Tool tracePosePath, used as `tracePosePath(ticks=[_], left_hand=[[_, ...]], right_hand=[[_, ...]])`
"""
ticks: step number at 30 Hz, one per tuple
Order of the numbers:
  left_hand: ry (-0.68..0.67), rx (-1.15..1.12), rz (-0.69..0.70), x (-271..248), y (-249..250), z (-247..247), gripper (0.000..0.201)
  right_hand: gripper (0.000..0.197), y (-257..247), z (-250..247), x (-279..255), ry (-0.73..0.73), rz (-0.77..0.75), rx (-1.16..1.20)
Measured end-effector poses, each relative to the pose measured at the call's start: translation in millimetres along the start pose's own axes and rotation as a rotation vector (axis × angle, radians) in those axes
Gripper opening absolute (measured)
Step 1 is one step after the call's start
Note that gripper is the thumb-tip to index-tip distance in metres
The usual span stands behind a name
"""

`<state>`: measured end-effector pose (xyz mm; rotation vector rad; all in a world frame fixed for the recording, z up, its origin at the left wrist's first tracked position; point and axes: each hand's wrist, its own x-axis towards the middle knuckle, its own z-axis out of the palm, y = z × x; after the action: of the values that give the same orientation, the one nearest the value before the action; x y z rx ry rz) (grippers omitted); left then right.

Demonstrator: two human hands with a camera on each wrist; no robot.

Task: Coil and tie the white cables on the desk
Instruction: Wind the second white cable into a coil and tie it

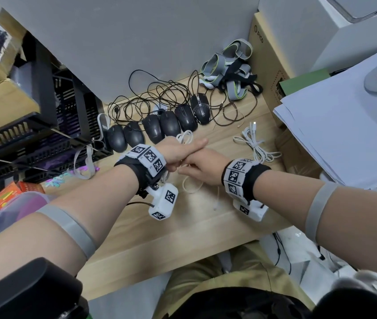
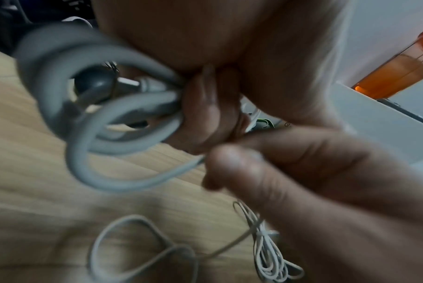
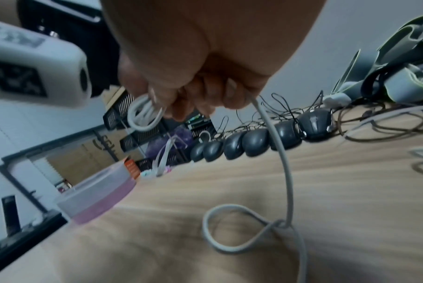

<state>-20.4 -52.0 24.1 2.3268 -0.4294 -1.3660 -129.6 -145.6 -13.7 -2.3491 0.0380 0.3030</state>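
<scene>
From the head view, I've got both hands meeting over the middle of the desk [image 1: 206, 226]. My left hand [image 1: 178, 153] is clenched round a small bundle of white cable loops [image 1: 184, 137], which poke out past the knuckles toward the row of black mice [image 1: 155, 127]. My right hand [image 1: 200, 168] sits just beside it, touching, fingers curled on the loose run of the same cable, whose tail [image 1: 191, 186] lies in a slack loop on the wood below the hands. A second white cable [image 1: 255, 143] lies in a loose bunch well off to the right, near the stack of paper [image 1: 344, 134]; it looks uncoiled to me, so that one is still to do.

Left wrist view now: blurred, but I can see the coil [image 2: 104, 114] gripped tight at one side by my left fingers [image 2: 205, 107], several turns already stacked. My right hand [image 2: 302, 181] comes in from the right, thumb and finger pinching the strand where it leaves the coil.

Right wrist view: my right fingers [image 3: 205, 92] are curled on the cable, and the strand [image 3: 281, 157] drops in a curve to a kinked loop on the desk.

So I judge I'm mid-coil on the first cable. Next I'd need to feed the remaining slack round in another turn, keeping the left grip firm so the loops don't spring, and work that kink out as it comes up.
</scene>
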Motion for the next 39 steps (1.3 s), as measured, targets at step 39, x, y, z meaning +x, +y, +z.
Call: tracePosePath(ticks=[39], left_hand=[[0.4,-0.533,0.044,13,-5,15,0.045]], right_hand=[[0.026,-5,14,-1,0.053,0.187,0.073]])
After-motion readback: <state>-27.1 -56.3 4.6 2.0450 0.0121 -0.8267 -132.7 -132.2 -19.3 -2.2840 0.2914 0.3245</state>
